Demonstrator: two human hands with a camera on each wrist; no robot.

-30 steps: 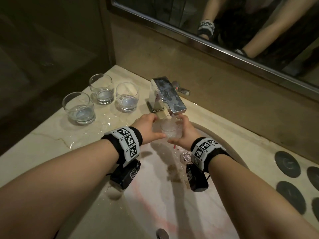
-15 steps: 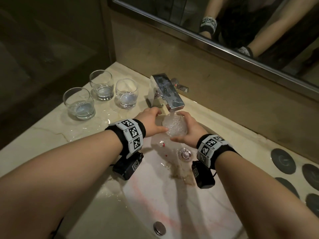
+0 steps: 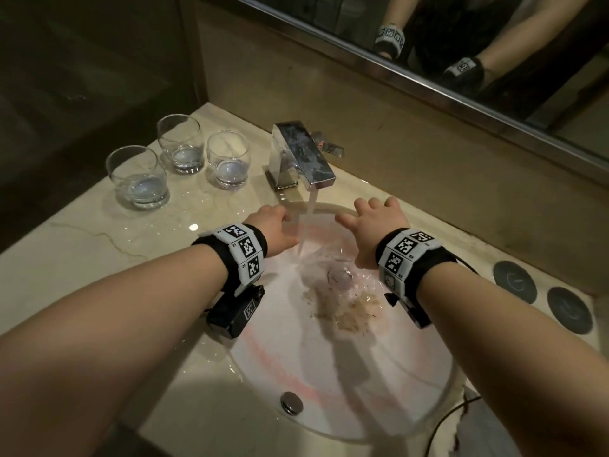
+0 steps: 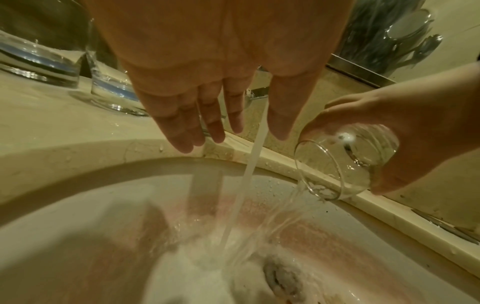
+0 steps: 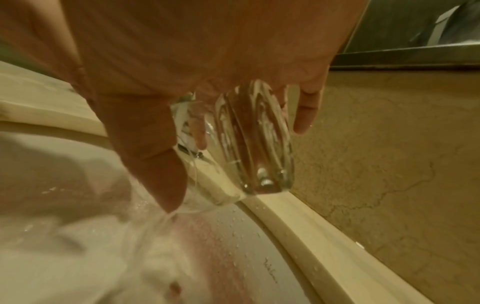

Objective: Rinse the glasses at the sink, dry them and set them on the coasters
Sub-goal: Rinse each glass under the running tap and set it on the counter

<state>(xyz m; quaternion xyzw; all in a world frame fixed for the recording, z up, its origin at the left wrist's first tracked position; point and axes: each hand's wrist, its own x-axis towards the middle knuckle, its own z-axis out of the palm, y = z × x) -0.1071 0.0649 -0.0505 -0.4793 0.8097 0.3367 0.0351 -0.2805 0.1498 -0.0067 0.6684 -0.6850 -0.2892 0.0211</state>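
My right hand (image 3: 372,222) grips a clear glass (image 4: 345,162), tipped mouth-down over the white sink (image 3: 379,407), and water pours out of it. In the right wrist view the glass (image 5: 249,148) lies across my palm with its thick base away from the thumb. From the head view my hand hides the glass. My left hand (image 3: 276,225) hangs empty, fingers straight, just left of the water stream (image 3: 306,222) falling from the chrome tap (image 3: 300,156). Three more glasses (image 3: 184,148) stand on the counter at the left, each holding a little water.
Dark round coasters (image 3: 514,282) lie on the marble counter at the right. A drain (image 3: 339,277) sits at the basin's middle with brown residue beside it. A mirror (image 3: 461,44) runs above the back wall. A black cable (image 3: 451,420) trails at the lower right.
Both hands held the glass under the tap. Now my left hand has let go and moved left, while my right hand has carried the glass right and tipped it out.
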